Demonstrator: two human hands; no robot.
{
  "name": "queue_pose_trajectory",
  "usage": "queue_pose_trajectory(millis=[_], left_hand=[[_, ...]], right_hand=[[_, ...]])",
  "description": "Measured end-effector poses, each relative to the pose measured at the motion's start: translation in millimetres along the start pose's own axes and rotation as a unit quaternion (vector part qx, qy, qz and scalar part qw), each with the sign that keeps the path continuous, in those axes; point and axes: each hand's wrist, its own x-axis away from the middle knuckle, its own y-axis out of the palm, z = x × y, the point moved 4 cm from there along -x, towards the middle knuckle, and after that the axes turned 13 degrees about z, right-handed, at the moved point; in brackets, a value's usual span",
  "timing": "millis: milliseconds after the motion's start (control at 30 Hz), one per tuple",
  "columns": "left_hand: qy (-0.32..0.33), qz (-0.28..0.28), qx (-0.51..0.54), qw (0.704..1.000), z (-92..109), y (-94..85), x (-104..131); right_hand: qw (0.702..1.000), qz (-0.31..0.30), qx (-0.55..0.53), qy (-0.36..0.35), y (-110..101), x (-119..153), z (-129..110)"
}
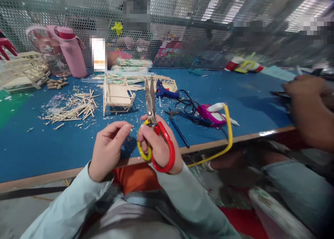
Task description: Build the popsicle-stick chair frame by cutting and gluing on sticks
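Note:
My right hand (160,145) is wrapped round the scissors (150,105), which have one red and one yellow handle loop. Their blades point up and stand slightly apart. To their left, my left hand (111,146) is closed in a pinch; a tiny pale bit shows at the fingertips, too small to name. Beyond my hands stands a small wooden stick frame (118,96) with a slatted surface. Left of that frame lies a loose pile of short sticks (78,108).
A blue glue gun (167,91), pliers (182,116) and a magenta tool (214,116) with a yellow strap lie right of centre. Pink bottle (74,56), peanuts (57,83) and more stick frames (23,70) are at left. Another person's arm (311,108) reaches over the blue table (258,110).

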Motion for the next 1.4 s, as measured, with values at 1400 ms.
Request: queue_pose_trajectory(millis=[1400], left_hand=[[-0.241, 0.133, 0.119, 0.954, -14.3, 23.3, -68.1]], right_hand=[[0.986, -0.106, 0.029, -0.126, 16.2, -126.5, -26.4]])
